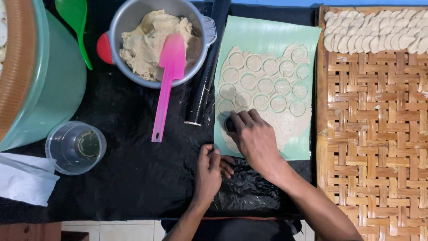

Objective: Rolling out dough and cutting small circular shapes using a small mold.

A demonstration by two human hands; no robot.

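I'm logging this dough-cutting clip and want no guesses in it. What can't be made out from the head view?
- Round cutter: mostly hidden under the right hand; shape and grip unclear.
- Left hand: its fingertips at the green mat's edge; contact unclear.
- Green tub: cut off by the left edge.
- Folded dough pieces: cut off at the top.

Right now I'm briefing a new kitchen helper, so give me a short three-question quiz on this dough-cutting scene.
1. True or false: the right hand presses a round cutter into the rolled dough sheet.
2. Where does the pink spatula rest? A) in the metal pot B) on the woven tray C) in the clear cup
3. What does the left hand touch?

Key: 1 true; 2 A; 3 the near edge of the green mat.
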